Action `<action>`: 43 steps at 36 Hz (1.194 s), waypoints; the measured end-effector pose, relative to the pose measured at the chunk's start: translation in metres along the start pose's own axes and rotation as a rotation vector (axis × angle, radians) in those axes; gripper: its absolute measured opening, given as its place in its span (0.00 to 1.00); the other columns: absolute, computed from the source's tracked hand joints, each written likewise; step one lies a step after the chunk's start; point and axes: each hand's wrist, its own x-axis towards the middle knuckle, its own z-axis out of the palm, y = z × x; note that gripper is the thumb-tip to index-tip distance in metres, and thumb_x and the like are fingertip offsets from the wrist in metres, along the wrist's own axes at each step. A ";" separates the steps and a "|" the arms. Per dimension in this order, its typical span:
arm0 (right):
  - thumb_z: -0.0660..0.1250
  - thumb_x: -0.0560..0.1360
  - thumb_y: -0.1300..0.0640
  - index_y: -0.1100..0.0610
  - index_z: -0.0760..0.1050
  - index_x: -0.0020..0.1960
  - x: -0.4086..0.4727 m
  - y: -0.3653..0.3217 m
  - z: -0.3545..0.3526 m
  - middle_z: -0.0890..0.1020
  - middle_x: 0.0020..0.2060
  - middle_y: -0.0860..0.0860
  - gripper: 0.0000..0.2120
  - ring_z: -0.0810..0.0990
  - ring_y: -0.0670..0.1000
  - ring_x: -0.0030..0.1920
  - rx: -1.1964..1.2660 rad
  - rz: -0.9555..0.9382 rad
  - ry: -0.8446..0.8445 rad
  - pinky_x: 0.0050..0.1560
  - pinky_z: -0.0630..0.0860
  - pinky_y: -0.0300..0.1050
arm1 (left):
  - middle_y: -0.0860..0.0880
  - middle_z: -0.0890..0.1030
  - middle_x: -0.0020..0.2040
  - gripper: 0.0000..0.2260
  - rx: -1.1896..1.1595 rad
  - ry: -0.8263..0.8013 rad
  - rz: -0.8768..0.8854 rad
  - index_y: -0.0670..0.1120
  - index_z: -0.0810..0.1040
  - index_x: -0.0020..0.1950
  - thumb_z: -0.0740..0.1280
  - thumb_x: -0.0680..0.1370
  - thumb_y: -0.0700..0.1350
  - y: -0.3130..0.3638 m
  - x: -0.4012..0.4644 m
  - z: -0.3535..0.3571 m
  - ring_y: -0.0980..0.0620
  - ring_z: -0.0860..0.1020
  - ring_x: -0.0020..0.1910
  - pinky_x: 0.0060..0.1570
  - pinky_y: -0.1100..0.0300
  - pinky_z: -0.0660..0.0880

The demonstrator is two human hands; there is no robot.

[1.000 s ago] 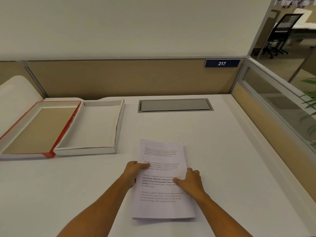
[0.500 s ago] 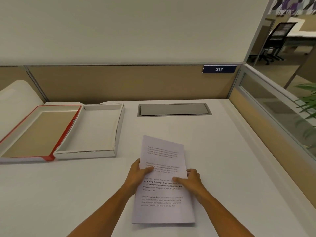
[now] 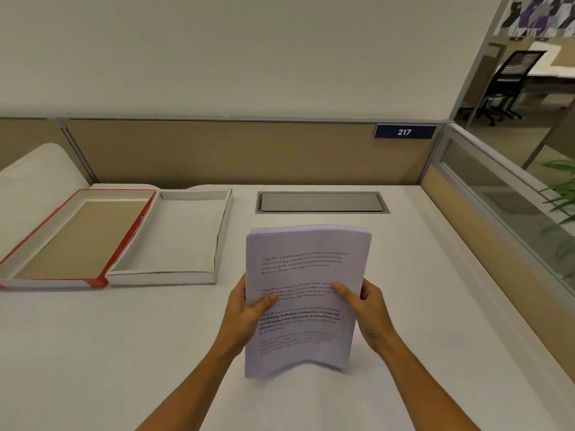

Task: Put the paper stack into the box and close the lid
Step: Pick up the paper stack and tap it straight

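A stack of printed white paper (image 3: pixel 306 269) is raised off the desk and tilted up toward me, its lower edge bowed. My left hand (image 3: pixel 245 309) grips its left edge with the thumb on the top page. My right hand (image 3: pixel 368 309) grips the right edge the same way. To the left on the desk lies the open box (image 3: pixel 222 234), a shallow white tray with nothing inside. Its lid (image 3: pixel 123 244), red-edged with a brown inner face, lies flat open beside the tray on the left, joined along the shared side.
A white desk (image 3: pixel 435 306) carries a grey metal cable hatch (image 3: pixel 320 202) behind the paper. A tan partition (image 3: pixel 233 150) with a "217" plate (image 3: pixel 404 132) bounds the back, a glass-topped divider (image 3: pixel 497 194) the right. A plant (image 3: pixel 563 194) shows beyond it.
The paper stack lay flat on the desk under both hands; now both hands have gripped its side edges and lifted it, tilted up toward me.
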 end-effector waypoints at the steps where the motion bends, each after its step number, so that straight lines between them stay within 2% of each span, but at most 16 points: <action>1: 0.77 0.68 0.44 0.48 0.84 0.55 -0.003 -0.002 0.004 0.88 0.51 0.50 0.17 0.87 0.52 0.49 -0.003 -0.026 0.019 0.45 0.84 0.46 | 0.49 0.85 0.52 0.19 0.003 0.016 0.013 0.52 0.76 0.62 0.74 0.72 0.42 0.001 -0.001 0.001 0.44 0.85 0.49 0.41 0.51 0.84; 3: 0.76 0.69 0.44 0.44 0.85 0.51 -0.010 -0.004 0.012 0.88 0.48 0.49 0.12 0.87 0.50 0.46 -0.003 -0.074 0.056 0.41 0.83 0.41 | 0.48 0.84 0.53 0.22 0.020 0.036 0.056 0.50 0.76 0.64 0.73 0.70 0.44 0.004 -0.003 0.003 0.43 0.84 0.50 0.44 0.49 0.84; 5: 0.75 0.69 0.44 0.44 0.84 0.50 -0.015 -0.004 0.019 0.88 0.47 0.49 0.11 0.86 0.50 0.46 0.009 -0.101 0.092 0.39 0.83 0.39 | 0.46 0.83 0.55 0.24 0.043 0.047 0.102 0.46 0.75 0.67 0.73 0.72 0.42 0.007 -0.003 0.003 0.42 0.83 0.53 0.47 0.47 0.84; 8: 0.74 0.69 0.42 0.43 0.84 0.53 -0.021 -0.001 0.024 0.88 0.47 0.48 0.13 0.86 0.50 0.47 0.023 -0.124 0.115 0.39 0.83 0.40 | 0.45 0.82 0.56 0.23 0.081 0.060 0.138 0.44 0.72 0.69 0.71 0.76 0.36 0.007 -0.003 0.005 0.42 0.82 0.54 0.48 0.47 0.83; 12: 0.73 0.72 0.46 0.41 0.81 0.58 -0.030 0.007 0.027 0.86 0.50 0.47 0.14 0.85 0.49 0.51 -0.024 -0.141 0.087 0.43 0.84 0.42 | 0.44 0.82 0.55 0.22 0.137 0.073 0.133 0.43 0.74 0.67 0.72 0.74 0.37 0.000 -0.004 0.002 0.42 0.82 0.54 0.49 0.46 0.83; 15: 0.75 0.71 0.45 0.45 0.78 0.63 -0.031 0.004 0.027 0.85 0.51 0.47 0.22 0.84 0.50 0.53 -0.057 -0.181 0.064 0.44 0.84 0.44 | 0.46 0.84 0.52 0.23 0.173 0.081 0.137 0.47 0.77 0.63 0.78 0.70 0.44 -0.001 -0.003 -0.007 0.47 0.83 0.50 0.44 0.56 0.84; 21: 0.78 0.65 0.42 0.42 0.82 0.56 -0.032 -0.006 0.026 0.87 0.50 0.49 0.20 0.86 0.50 0.50 -0.041 -0.177 0.046 0.43 0.84 0.44 | 0.57 0.85 0.49 0.23 0.129 0.075 0.166 0.59 0.79 0.57 0.77 0.64 0.53 0.010 0.000 -0.014 0.55 0.84 0.48 0.39 0.63 0.82; 24: 0.77 0.64 0.42 0.40 0.84 0.53 -0.035 -0.003 0.033 0.88 0.48 0.48 0.17 0.86 0.49 0.49 -0.017 -0.154 0.058 0.42 0.83 0.41 | 0.55 0.86 0.47 0.22 0.116 0.118 0.163 0.59 0.79 0.57 0.77 0.65 0.50 0.006 -0.002 -0.009 0.53 0.84 0.48 0.38 0.62 0.83; 27: 0.77 0.66 0.44 0.39 0.86 0.49 -0.038 0.002 0.040 0.88 0.45 0.48 0.12 0.87 0.49 0.46 -0.009 -0.141 0.114 0.40 0.83 0.41 | 0.51 0.85 0.50 0.23 0.101 0.143 0.179 0.55 0.78 0.60 0.78 0.66 0.49 0.001 -0.004 -0.003 0.48 0.84 0.46 0.39 0.58 0.84; 30: 0.76 0.67 0.45 0.40 0.86 0.46 -0.041 0.003 0.042 0.88 0.42 0.49 0.08 0.87 0.50 0.43 -0.005 -0.141 0.148 0.39 0.83 0.43 | 0.51 0.85 0.48 0.20 0.076 0.181 0.214 0.56 0.79 0.56 0.78 0.66 0.46 0.000 -0.006 0.002 0.46 0.84 0.44 0.36 0.60 0.83; 34: 0.77 0.63 0.39 0.41 0.86 0.47 -0.043 -0.004 0.038 0.88 0.41 0.49 0.14 0.87 0.50 0.43 0.028 -0.200 0.159 0.37 0.83 0.43 | 0.53 0.86 0.45 0.20 0.045 0.182 0.272 0.57 0.80 0.56 0.76 0.66 0.44 0.003 -0.008 0.005 0.48 0.85 0.45 0.35 0.61 0.82; 37: 0.77 0.64 0.41 0.40 0.86 0.50 -0.041 -0.006 0.036 0.88 0.43 0.49 0.15 0.87 0.50 0.45 0.026 -0.218 0.139 0.37 0.83 0.41 | 0.57 0.86 0.48 0.22 0.031 0.170 0.282 0.60 0.80 0.56 0.77 0.68 0.39 0.003 -0.007 0.005 0.53 0.84 0.48 0.36 0.62 0.83; 41: 0.76 0.68 0.48 0.37 0.85 0.50 -0.041 0.004 0.033 0.88 0.45 0.47 0.12 0.87 0.49 0.47 -0.037 -0.167 0.101 0.39 0.83 0.40 | 0.57 0.86 0.47 0.21 0.057 0.151 0.212 0.59 0.79 0.56 0.78 0.66 0.46 -0.013 -0.011 0.004 0.51 0.84 0.47 0.38 0.61 0.83; 43: 0.76 0.68 0.50 0.37 0.84 0.51 -0.039 0.006 0.032 0.88 0.46 0.47 0.13 0.86 0.49 0.47 -0.049 -0.163 0.093 0.40 0.83 0.40 | 0.56 0.86 0.48 0.22 0.068 0.135 0.187 0.60 0.79 0.56 0.80 0.66 0.47 -0.020 -0.010 0.003 0.51 0.84 0.48 0.40 0.56 0.84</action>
